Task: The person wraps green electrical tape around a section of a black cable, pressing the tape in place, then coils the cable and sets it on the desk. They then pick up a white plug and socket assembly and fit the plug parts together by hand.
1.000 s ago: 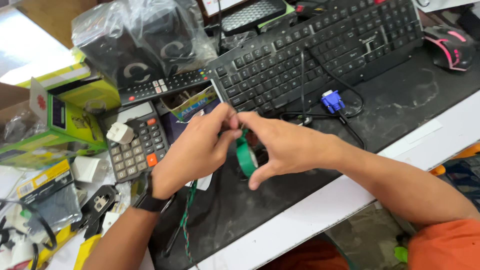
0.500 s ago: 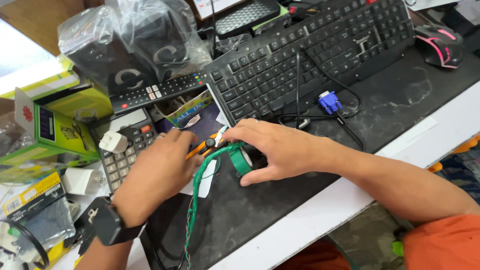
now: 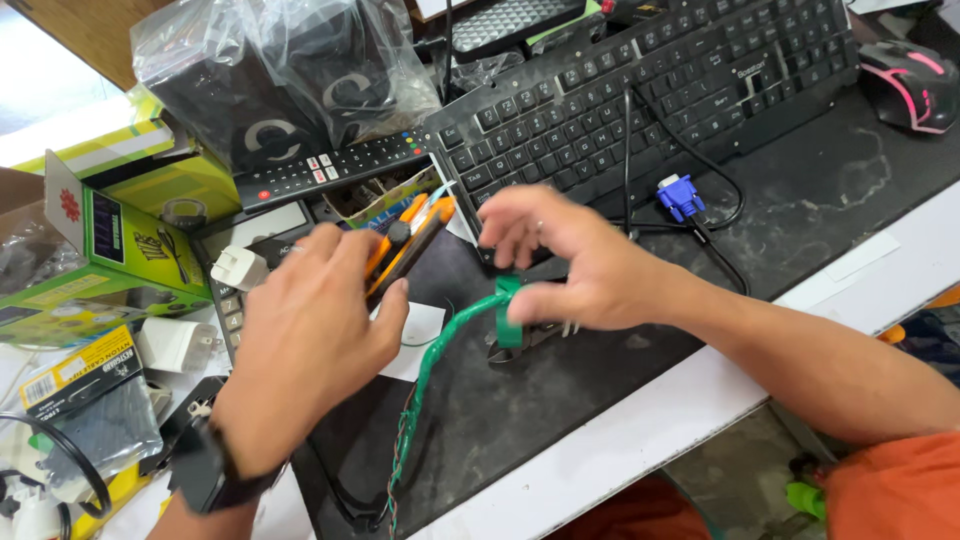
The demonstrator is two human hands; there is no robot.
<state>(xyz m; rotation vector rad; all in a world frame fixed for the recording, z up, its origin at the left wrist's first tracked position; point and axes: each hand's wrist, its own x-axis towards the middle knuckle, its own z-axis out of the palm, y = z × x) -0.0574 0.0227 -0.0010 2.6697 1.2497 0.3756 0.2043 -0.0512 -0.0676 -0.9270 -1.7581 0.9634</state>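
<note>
Near the surface's front edge, our right hand (image 3: 590, 270) pinches the green tape roll (image 3: 507, 312) on the wire bundle (image 3: 425, 385); our left hand (image 3: 310, 330) grips an orange utility knife (image 3: 405, 245), apparently positioned for cutting tape cleanly.

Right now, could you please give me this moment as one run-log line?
left hand: grips orange utility knife | right hand: pinches green tape roll on green-wrapped cable | surface: black mat

I see even, bright daylight, strongest at far left where the view blows out white. The plastic bag (image 3: 270, 60) glares; shadows stay soft, edges bow slightly, focus holds throughout.
</note>
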